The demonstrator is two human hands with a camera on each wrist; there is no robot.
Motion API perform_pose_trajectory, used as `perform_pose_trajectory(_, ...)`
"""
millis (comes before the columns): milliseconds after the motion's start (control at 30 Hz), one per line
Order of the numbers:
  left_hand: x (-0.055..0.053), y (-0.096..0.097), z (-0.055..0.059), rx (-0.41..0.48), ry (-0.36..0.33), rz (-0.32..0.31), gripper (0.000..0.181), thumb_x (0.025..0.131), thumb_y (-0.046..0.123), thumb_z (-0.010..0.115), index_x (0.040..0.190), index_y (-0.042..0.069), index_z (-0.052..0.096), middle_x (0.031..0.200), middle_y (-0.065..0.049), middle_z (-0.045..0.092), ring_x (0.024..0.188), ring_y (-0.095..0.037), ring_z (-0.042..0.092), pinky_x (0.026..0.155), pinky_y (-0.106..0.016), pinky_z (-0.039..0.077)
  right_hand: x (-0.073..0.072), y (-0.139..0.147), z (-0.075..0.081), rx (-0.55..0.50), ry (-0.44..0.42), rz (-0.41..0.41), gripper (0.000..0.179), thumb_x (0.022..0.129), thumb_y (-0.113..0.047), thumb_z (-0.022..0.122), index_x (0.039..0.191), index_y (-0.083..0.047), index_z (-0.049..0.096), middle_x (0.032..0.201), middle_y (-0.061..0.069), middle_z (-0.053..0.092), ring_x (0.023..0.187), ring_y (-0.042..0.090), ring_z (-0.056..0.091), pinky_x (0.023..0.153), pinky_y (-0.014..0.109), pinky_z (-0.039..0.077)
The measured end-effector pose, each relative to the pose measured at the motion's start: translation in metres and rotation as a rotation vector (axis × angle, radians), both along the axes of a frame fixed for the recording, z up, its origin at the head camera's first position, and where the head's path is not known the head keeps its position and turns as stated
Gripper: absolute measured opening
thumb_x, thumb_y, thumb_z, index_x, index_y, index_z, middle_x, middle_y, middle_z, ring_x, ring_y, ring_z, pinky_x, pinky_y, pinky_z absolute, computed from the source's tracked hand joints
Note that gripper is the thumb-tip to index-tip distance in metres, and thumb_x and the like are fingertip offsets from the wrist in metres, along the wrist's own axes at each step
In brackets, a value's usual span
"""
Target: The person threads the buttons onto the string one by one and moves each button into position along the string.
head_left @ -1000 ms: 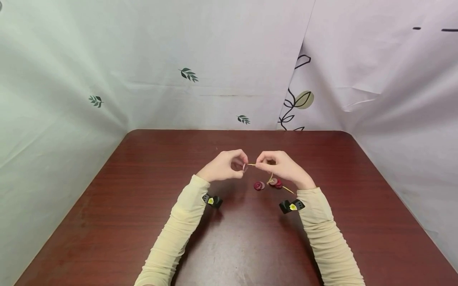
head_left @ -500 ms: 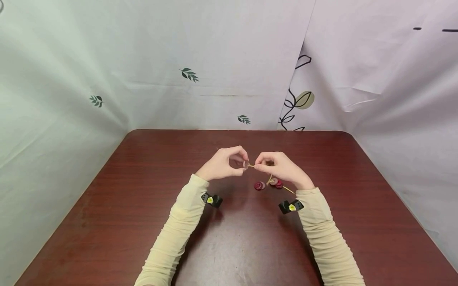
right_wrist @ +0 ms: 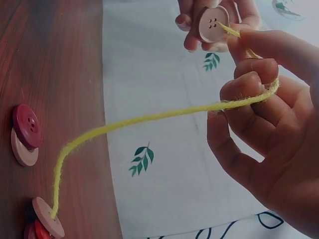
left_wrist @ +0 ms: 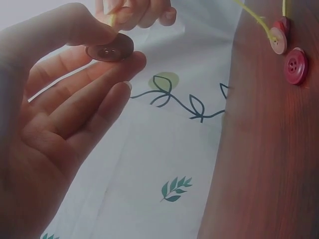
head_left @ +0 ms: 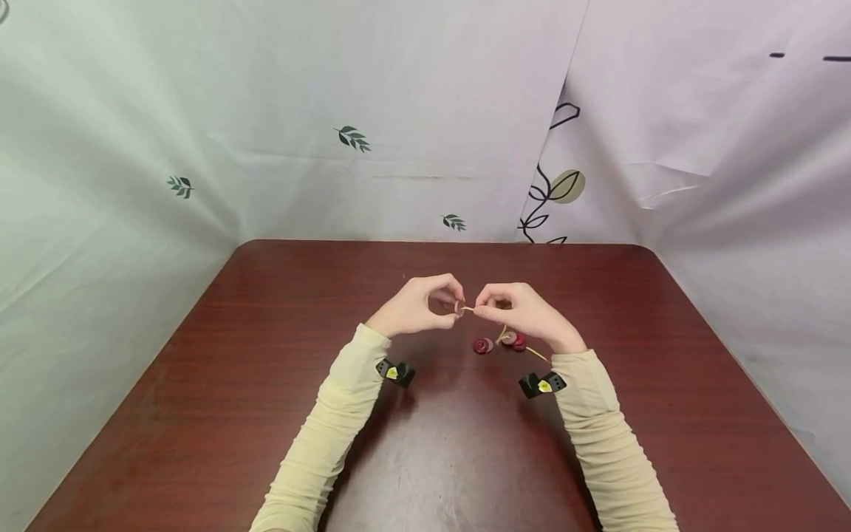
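Note:
Between thumb and fingertips, my left hand [head_left: 417, 306] pinches a pale pink button [right_wrist: 208, 31] by its edge, above the table. My right hand [head_left: 525, 309] pinches yellow yarn [right_wrist: 159, 115] near its end. In the right wrist view the yarn tip meets the button's face at its holes; whether it passes through cannot be seen. From the right hand the yarn hangs down to another pale pink button [right_wrist: 44, 213] on the table, which it enters. Red buttons [right_wrist: 31, 232] lie against that one.
A dark red button [right_wrist: 25, 124] overlaps a pale pink button [right_wrist: 22, 153] on the tabletop, left of the threaded ones. More yarn [head_left: 537, 355] trails right under the right wrist. The brown table [head_left: 266, 384] meets a white patterned cloth [head_left: 399, 89] at its far side.
My left hand has shifted slightly up and right with the button, bringing it nearer the yarn tip. The right hand has hardly moved. The buttons on the table stay in place.

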State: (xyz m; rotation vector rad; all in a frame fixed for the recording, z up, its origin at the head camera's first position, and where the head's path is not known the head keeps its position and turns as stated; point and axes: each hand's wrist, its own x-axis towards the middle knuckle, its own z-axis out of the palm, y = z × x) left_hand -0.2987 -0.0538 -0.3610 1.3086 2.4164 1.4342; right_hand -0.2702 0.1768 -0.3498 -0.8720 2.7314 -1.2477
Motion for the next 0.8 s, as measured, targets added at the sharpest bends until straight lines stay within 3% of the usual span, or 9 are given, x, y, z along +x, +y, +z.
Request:
perform_pose_trajectory(167,0.0013,-0.0001,0.0013,-0.012,0.002,0.007,0.025,0.079,0.0,0.071,0.1,0.008,0.06,0.093,-0.006,0.069,0.087,-0.013,0.071,0.082,-0.031,0.057,0.0007,0.0002,0.0018,0.016,-0.031,-0.001,0.005,0.09,-0.02,0.066,0.087,-0.016,0.067,0.065,-0.007,0.05,0.061,0.008,0.045,0.058,0.025,0.038)
perform_pose_trajectory(400,0.0012,0.0005,0.0015,0.012,-0.012,-0.003,0.025,0.079,-0.002,0.071,0.1,0.007,0.06,0.093,-0.008,0.069,0.089,-0.017,0.072,0.084,-0.042,0.057,-0.0003,-0.0014,0.0013,0.023,-0.025,0.008,0.006,0.09,-0.018,0.067,0.087,-0.013,0.068,0.065,-0.007,0.051,0.061,0.005,0.044,0.058,0.023,0.037)
perform_pose_trajectory(800,0.0016,0.002,0.0011,-0.009,0.01,-0.006,0.027,0.079,0.0,0.071,0.102,0.007,0.059,0.094,-0.007,0.068,0.089,-0.014,0.071,0.083,-0.041,0.057,-0.0013,-0.0035,0.0,0.023,-0.063,0.024,0.01,0.09,-0.017,0.066,0.091,-0.007,0.068,0.064,-0.007,0.051,0.055,0.004,0.041,0.052,0.023,0.035)
